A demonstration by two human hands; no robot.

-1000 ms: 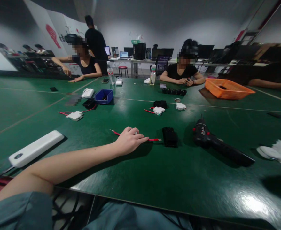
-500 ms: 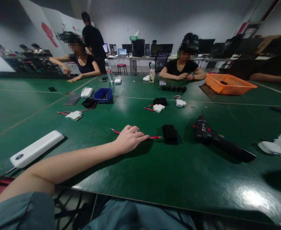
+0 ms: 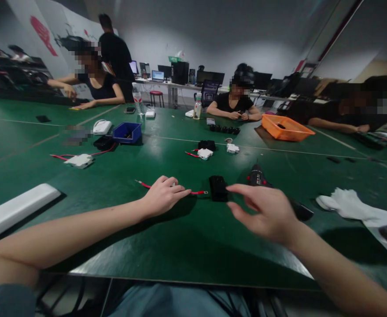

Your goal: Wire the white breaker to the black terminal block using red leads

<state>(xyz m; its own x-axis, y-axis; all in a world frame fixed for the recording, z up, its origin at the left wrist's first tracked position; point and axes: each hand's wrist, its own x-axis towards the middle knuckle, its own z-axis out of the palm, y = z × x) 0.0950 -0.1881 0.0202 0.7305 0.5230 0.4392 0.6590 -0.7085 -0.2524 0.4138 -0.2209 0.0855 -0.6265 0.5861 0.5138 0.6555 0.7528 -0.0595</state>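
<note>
My left hand point(image 3: 164, 196) rests over a red wire point(image 3: 198, 192) on the green table, its fingers closed over a small pale part that is mostly hidden beneath them. The wire's metal ends stick out on both sides. Just right of the wire lies a black block point(image 3: 218, 188). My right hand point(image 3: 267, 211) hovers at the block's right side, thumb and forefinger apart, holding nothing. Behind that hand a black power screwdriver point(image 3: 256, 175) is partly covered.
A white power bank point(image 3: 18, 211) lies at the left, a white glove point(image 3: 355, 207) at the right. Farther back are a blue bin point(image 3: 127, 133), white modules point(image 3: 204, 153) with red wires and an orange basket point(image 3: 287, 128). People sit across the table.
My right hand has come into view from the right, up to the black block. The whole view has shifted, so things appear farther left. My left hand stays over the wire.
</note>
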